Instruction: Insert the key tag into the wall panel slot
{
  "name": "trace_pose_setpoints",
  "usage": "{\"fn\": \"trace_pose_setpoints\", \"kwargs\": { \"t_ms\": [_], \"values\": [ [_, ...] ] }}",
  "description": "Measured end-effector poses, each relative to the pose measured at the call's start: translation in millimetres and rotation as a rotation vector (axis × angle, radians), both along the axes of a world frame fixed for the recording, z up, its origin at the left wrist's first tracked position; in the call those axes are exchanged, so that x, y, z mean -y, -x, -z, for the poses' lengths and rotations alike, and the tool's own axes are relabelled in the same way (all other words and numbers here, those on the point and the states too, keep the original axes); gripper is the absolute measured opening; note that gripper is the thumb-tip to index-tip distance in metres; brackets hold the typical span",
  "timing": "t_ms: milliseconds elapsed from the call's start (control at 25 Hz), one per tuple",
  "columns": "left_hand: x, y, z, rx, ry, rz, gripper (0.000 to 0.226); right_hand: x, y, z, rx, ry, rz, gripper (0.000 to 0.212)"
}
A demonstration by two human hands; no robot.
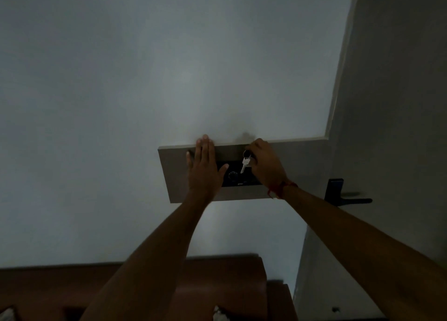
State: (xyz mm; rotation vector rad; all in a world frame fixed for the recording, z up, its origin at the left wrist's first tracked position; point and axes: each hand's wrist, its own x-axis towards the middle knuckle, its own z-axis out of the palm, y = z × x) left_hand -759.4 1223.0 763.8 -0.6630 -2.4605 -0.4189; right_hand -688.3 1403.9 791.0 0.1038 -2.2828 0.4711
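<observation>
A grey-brown wall panel (174, 175) is mounted on the pale wall, with a dark control plate (242, 181) in its middle that carries a round dial (233, 176). My left hand (204, 166) lies flat and open against the panel's left part, fingers pointing up. My right hand (264, 163) is closed at the panel's upper right, holding the key tag, which is mostly hidden in the fingers. A silver key (244, 164) on a dark ring hangs down from that hand over the dark plate. The slot itself is hidden.
A door with a dark lever handle (348, 198) stands to the right of the panel. Brown wooden furniture (217, 284) sits below, against the wall. The room is dim. A red thread circles my right wrist (281, 189).
</observation>
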Motion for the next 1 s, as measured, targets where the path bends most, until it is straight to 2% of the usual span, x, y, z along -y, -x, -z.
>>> {"fn": "trace_pose_setpoints", "kwargs": {
  "t_ms": [120, 240, 440, 640, 880, 1000],
  "values": [
    [0, 3, 2, -0.01, 0.006, -0.005, 0.094, 1, 2, -2, 0.068, -0.142, 0.016, 0.025],
    [1, 3, 4, -0.019, 0.004, -0.018, 0.093, 5, 4, -1, 0.101, -0.224, 0.076, 0.032],
    [1, 4, 7, -0.023, 0.009, -0.01, 0.091, 10, 5, 4, 0.131, -0.175, 0.12, 0.024],
    [4, 0, -4, -0.058, 0.014, -0.024, 0.09, 18, 5, -16, 0.093, 0.019, 0.164, 0.013],
    [13, -22, -42, -0.099, 0.055, -0.095, 0.085, 34, -17, -44, 0.11, -0.099, 0.22, 0.009],
    [6, -19, -49, -0.006, 0.102, -0.055, 0.083, 26, -15, -49, 0.157, -0.137, 0.204, 0.01]
  ]
}}
